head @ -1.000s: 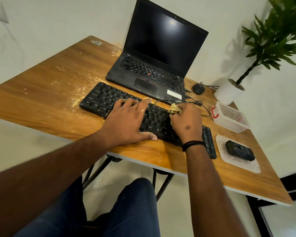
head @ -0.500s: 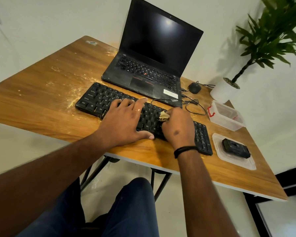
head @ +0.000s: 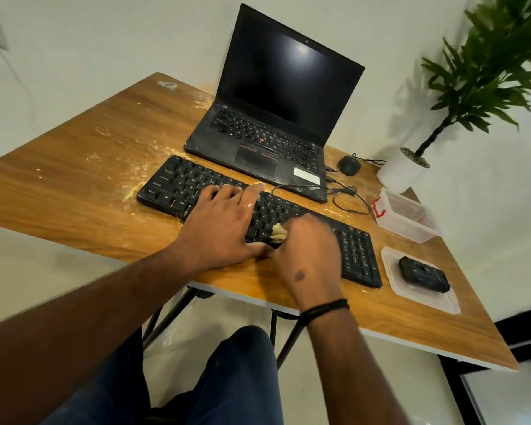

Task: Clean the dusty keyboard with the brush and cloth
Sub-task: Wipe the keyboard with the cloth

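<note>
- Black keyboard [head: 359, 253] lies along the near edge of the table [head: 74, 179], w/ laptop [head: 267, 139] just behind it.
- Right hand [head: 307, 256] has slid left & toward the near edge vs 1 s ago: then it was over the keys right of centre at the back rows, now it's over the front rows around the middle, nearly touching the left thumb.
- It's clenched round a pale yellowish wad, prob. the cloth [head: 279, 232]; only a small bit pokes out past the knuckles, pressed on the keys. Can't rule out brush bristles, too blurred.
- Left hand [head: 224, 222] hasn't shifted on the keyboard: palm down, fingers straight & spread over the left-centre keys, not gripping, just pinning the board.
- Meaning, as I read it: a wipe stroke running right-to-left across the keys, so the wiping step is under way, not done. Keys under & left of the left hand look not reached yet.
- Dust streaks still on the table by the keyboard's left end & toward the back-left corner.
- Near the right edge: a flat lid [head: 417, 286] w/ a small black item [head: 423, 274] on it, poss. the brush, can't tell; a clear tub [head: 408, 216] behind it. Both well apart from either hand.
- Mouse [head: 348, 165] & plant pot [head: 400, 170] at the back-right corner.
</note>
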A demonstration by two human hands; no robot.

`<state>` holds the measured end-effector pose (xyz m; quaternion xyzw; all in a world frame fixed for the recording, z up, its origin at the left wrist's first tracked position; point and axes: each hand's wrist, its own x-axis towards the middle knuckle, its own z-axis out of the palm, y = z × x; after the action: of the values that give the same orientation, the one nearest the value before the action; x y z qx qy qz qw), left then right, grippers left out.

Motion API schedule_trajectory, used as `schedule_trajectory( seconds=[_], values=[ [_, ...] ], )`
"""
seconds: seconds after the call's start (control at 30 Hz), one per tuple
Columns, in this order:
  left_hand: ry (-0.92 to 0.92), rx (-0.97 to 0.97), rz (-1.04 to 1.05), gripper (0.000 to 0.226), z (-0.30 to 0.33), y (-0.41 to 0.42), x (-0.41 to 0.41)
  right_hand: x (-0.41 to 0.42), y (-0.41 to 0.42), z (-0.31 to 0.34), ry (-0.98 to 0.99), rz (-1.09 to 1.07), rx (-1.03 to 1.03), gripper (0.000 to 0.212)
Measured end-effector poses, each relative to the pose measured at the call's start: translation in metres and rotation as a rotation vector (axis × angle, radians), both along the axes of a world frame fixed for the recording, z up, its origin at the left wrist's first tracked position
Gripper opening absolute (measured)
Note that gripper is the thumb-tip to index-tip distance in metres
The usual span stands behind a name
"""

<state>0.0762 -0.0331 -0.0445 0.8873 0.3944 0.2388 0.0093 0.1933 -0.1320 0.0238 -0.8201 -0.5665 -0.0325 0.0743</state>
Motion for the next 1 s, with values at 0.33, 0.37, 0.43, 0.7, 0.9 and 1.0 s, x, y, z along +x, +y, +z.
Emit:
schedule_trajectory(
  seconds=[0.33, 0.37, 0.43, 0.7, 0.9, 1.0],
  values=[
    [0.003, 0.015, -0.002, 0.119, 0.0, -0.002, -0.001, 0.03, 0.035, 0.014, 0.117, -0.133, 0.205, 0.011],
    [0.002, 0.012, 0.001, 0.119, 0.0, -0.002, -0.001, 0.025, 0.039, 0.011, 0.081, -0.114, 0.152, 0.009],
    [-0.011, 0.007, 0.006, 0.118, 0.001, -0.002, -0.001, 0.012, 0.042, 0.007, -0.016, -0.025, 0.087, 0.004],
    [0.001, 0.0, -0.005, 0.119, -0.001, 0.002, 0.001, 0.041, 0.064, 0.008, -0.08, -0.06, 0.1, 0.02],
    [-0.044, -0.025, -0.018, 0.116, 0.001, 0.001, 0.002, 0.011, 0.078, 0.006, -0.124, 0.101, 0.055, 0.017],
    [-0.062, -0.018, -0.018, 0.117, 0.001, 0.0, 0.001, 0.006, 0.083, 0.007, -0.132, 0.169, 0.042, 0.014]
  ],
)
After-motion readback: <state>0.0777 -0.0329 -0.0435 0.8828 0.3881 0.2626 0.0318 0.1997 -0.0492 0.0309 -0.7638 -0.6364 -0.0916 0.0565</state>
